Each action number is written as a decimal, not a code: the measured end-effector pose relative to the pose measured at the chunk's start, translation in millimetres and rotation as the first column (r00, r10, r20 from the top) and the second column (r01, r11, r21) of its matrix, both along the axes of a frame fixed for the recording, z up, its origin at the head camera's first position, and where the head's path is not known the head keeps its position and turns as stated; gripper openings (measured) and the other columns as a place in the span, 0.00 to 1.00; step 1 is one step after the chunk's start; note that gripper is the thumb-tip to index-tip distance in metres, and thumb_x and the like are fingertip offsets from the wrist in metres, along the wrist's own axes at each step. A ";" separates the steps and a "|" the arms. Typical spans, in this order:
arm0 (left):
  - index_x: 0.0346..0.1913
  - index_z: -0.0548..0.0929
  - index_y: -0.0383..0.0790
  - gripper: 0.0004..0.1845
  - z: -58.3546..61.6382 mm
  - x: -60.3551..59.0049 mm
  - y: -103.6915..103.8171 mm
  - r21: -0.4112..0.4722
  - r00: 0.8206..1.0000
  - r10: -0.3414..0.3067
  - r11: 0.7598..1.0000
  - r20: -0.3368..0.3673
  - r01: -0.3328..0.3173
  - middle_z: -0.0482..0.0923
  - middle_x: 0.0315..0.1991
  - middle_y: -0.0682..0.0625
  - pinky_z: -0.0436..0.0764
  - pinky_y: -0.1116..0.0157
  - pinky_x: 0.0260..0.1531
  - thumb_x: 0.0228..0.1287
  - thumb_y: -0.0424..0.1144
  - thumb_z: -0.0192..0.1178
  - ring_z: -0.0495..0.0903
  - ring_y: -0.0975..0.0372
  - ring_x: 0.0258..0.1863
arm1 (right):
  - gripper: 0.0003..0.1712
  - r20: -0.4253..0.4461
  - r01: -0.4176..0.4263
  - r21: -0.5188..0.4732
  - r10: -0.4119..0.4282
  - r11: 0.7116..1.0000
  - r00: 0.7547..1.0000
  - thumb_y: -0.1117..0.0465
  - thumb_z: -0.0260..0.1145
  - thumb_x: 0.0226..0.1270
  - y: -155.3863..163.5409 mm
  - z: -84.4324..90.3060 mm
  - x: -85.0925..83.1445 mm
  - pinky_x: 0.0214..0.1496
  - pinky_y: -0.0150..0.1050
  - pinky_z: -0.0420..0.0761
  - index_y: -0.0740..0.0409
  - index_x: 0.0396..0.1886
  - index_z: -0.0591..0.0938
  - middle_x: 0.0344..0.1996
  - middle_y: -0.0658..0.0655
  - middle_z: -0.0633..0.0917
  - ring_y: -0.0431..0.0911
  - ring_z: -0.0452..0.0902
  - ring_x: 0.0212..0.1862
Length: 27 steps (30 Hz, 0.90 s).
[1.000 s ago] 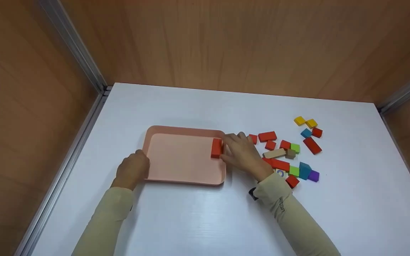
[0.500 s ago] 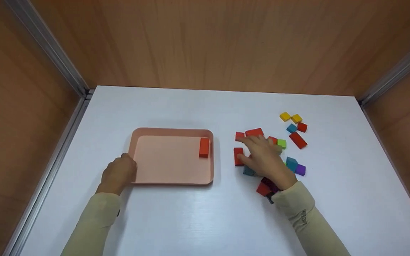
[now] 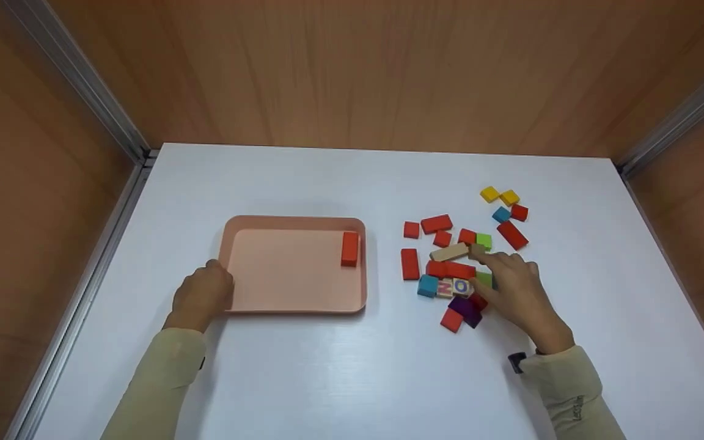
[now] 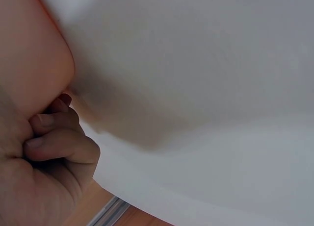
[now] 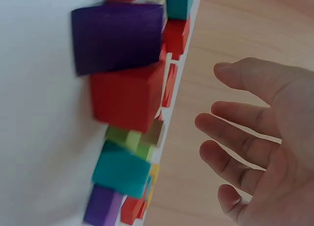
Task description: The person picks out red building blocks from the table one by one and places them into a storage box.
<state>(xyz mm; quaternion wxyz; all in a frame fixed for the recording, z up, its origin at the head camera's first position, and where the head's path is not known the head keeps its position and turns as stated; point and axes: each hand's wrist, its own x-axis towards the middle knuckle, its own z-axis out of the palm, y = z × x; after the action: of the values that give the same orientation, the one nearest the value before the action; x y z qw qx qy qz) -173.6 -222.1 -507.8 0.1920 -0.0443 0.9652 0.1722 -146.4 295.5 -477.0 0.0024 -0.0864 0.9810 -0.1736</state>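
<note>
A pink tray [image 3: 294, 272] lies on the white table, with one red block [image 3: 349, 249] inside near its right wall. My left hand [image 3: 201, 294] grips the tray's left edge near the front corner; in the left wrist view its fingers [image 4: 64, 145] are curled at the rim. Over the right side of the block pile hovers my right hand [image 3: 520, 296], fingers spread and holding nothing. Beneath and beside it are a brown block [image 3: 476, 251], a green block [image 3: 484, 280] and a lettered block [image 3: 462, 287]. In the right wrist view, a purple block [image 5: 117, 37] stands close by.
Left of the right hand lie several red blocks [image 3: 410, 264], a beige block [image 3: 450, 252] and a blue block [image 3: 428, 285]. Further back are yellow blocks [image 3: 489, 194], a small blue block [image 3: 501, 214] and a long red block [image 3: 512, 235]. Wooden panels [image 3: 352, 73] surround the table.
My right hand has left the red block in the tray and moved right, over the pile. My left hand stays on the tray edge. The head view has shifted.
</note>
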 end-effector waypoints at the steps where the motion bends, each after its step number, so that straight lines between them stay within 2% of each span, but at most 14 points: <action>1: 0.48 0.68 0.20 0.16 -0.2 0.4 -0.6 0.006 1.000 0.002 1.000 -0.006 -0.002 0.76 0.32 0.34 0.78 0.50 0.29 0.78 0.36 0.40 0.76 0.49 0.28 | 0.33 0.010 0.008 -0.002 -0.008 1.000 1.000 0.55 0.74 0.64 3.4 -1.4 2.3 0.50 0.55 0.67 0.55 0.67 0.76 0.58 0.62 0.80 0.59 0.73 0.56; 5: 0.47 0.69 0.21 0.17 -0.5 1.5 -2.8 0.002 1.000 0.020 1.000 -0.020 -0.020 0.76 0.33 0.33 0.77 0.49 0.30 0.78 0.37 0.38 0.76 0.48 0.28 | 0.31 0.043 0.022 0.000 -0.022 1.000 0.999 0.54 0.74 0.64 12.5 -6.3 10.7 0.51 0.55 0.67 0.57 0.65 0.78 0.56 0.63 0.81 0.59 0.73 0.55; 13: 0.48 0.69 0.21 0.18 -1.6 2.5 -3.5 -0.009 0.999 0.040 0.999 -0.003 -0.040 0.76 0.34 0.33 0.77 0.50 0.31 0.79 0.38 0.38 0.75 0.48 0.29 | 0.29 0.055 0.026 0.000 -0.026 1.000 0.998 0.54 0.74 0.64 15.5 -14.0 23.8 0.51 0.55 0.70 0.58 0.63 0.79 0.57 0.63 0.80 0.59 0.73 0.55; 16: 0.49 0.69 0.21 0.18 -2.5 1.2 -3.2 -0.009 0.999 0.044 0.999 0.004 -0.044 0.75 0.33 0.34 0.76 0.51 0.30 0.79 0.38 0.38 0.75 0.48 0.28 | 0.28 0.082 0.031 -0.007 -0.030 0.999 0.996 0.54 0.73 0.65 15.0 -16.7 27.8 0.52 0.56 0.70 0.59 0.62 0.79 0.58 0.63 0.80 0.60 0.72 0.58; 22: 0.49 0.68 0.21 0.18 -2.7 -0.4 -1.6 -0.011 0.999 0.036 0.999 -0.001 -0.036 0.76 0.33 0.34 0.76 0.52 0.29 0.79 0.38 0.38 0.75 0.48 0.28 | 0.28 0.124 0.040 -0.010 -0.038 0.999 0.992 0.55 0.73 0.64 15.5 -22.6 32.3 0.56 0.58 0.70 0.59 0.62 0.79 0.58 0.63 0.80 0.61 0.70 0.62; 27: 0.47 0.68 0.21 0.17 -2.0 -0.9 -0.4 -0.009 1.000 0.013 1.000 -0.010 -0.013 0.75 0.32 0.34 0.76 0.52 0.28 0.79 0.38 0.39 0.75 0.48 0.27 | 0.29 0.105 0.041 -0.001 -0.041 0.999 0.994 0.56 0.74 0.63 16.4 -24.5 35.3 0.55 0.58 0.71 0.61 0.61 0.79 0.57 0.64 0.80 0.62 0.72 0.61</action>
<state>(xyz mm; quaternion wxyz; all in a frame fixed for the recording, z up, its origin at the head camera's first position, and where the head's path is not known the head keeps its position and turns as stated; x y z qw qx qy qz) -174.5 -222.5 -509.8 0.1857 -0.0506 0.9666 0.1692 -111.1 311.9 -501.6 0.0501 -0.0570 0.9808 -0.1794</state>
